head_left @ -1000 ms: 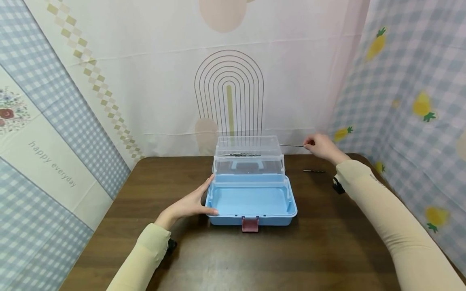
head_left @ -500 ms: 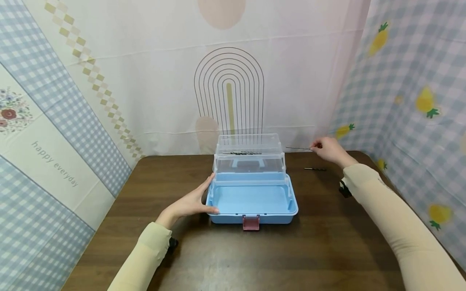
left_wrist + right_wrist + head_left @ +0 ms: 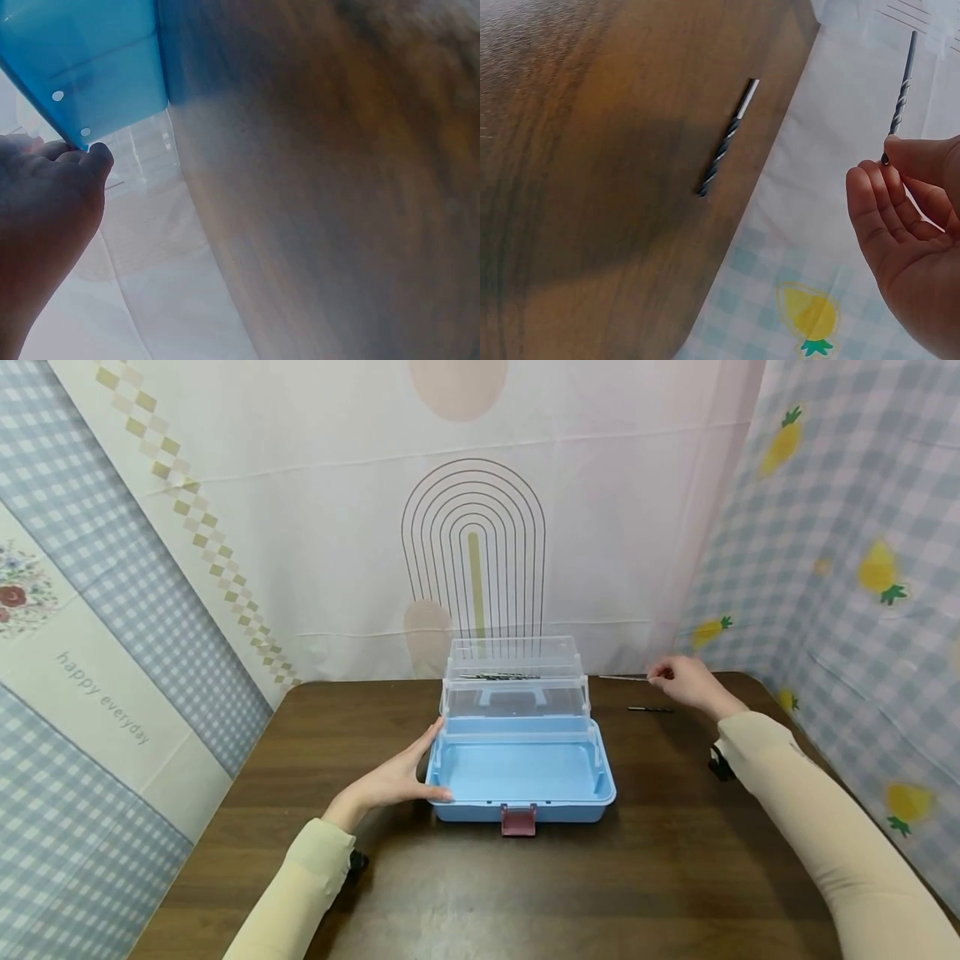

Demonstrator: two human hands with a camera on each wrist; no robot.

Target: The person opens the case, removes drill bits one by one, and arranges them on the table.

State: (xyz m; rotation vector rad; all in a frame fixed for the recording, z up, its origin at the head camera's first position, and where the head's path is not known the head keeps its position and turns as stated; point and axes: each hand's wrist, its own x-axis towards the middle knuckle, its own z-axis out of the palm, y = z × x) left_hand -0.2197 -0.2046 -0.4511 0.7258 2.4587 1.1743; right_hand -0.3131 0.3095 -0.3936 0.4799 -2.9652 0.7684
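A light blue toolbox (image 3: 522, 812) with a pink latch (image 3: 518, 820) stands open, its clear tiered trays raised at the back. My left hand (image 3: 387, 779) rests on its left side, fingers straight along the side and thumb on the front left rim; in the left wrist view it touches the box's (image 3: 112, 67) edge. My right hand (image 3: 692, 681) pinches a thin twist drill bit (image 3: 902, 94) by its fluted end, shank pointing left toward the trays. Another drill bit (image 3: 651, 709) lies on the table below that hand. Several dark drill bits (image 3: 498, 677) lie in the upper clear tray (image 3: 552, 685).
The brown wooden table (image 3: 480, 893) ends at a white printed cloth (image 3: 337, 527) hanging behind it. A checked cloth (image 3: 847, 635) with pineapples hangs close to the right arm. Another checked cloth (image 3: 90, 610) hangs on the left.
My right hand has moved right and lower, still pinching the drill bit, away from the clear trays. The left hand stays at the toolbox's left side.
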